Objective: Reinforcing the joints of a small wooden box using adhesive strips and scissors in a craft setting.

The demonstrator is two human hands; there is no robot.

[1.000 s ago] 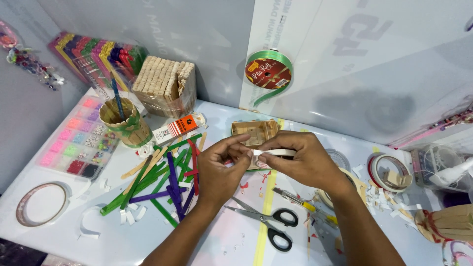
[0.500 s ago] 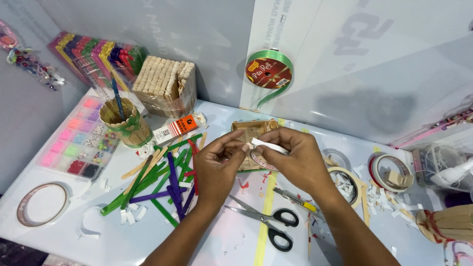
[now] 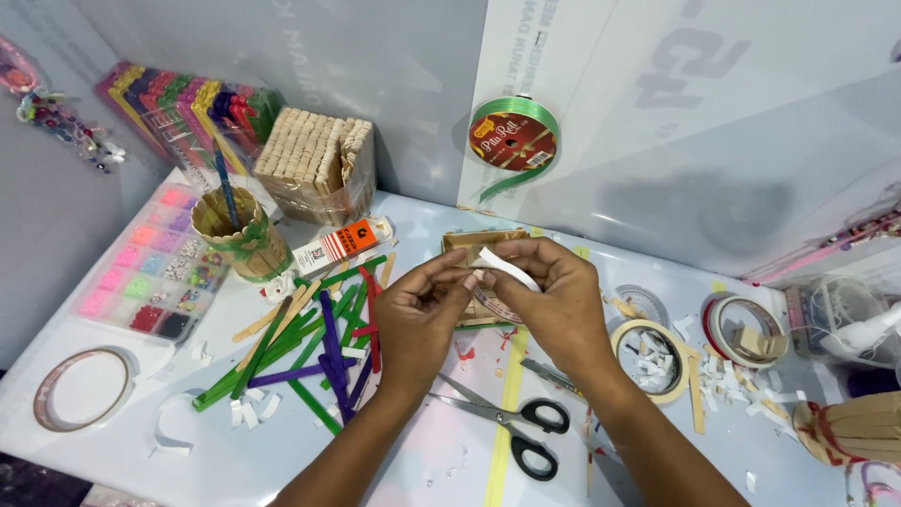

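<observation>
Left hand [image 3: 422, 314] and right hand [image 3: 556, 300]: each grip pinched closed on one white strip [image 3: 505, 268], held above the counter [image 3: 404, 460] at centre. Scissors [image 3: 511, 427]: at 6 o'clock of the hands, lying flat. Coloured sticks [image 3: 319, 343]: at 9 o'clock, heaped. Tape roll [image 3: 652, 361]: at 3 o'clock. Ribbon spool [image 3: 512, 139]: at 12 o'clock, against the wall.

One pair of scissors [image 3: 507, 427], three tape rolls [image 3: 81, 389].

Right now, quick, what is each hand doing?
Left hand: closed, fingertips pinching one end of the white strip.
Right hand: closed, pinching the same white strip from the other side.
</observation>
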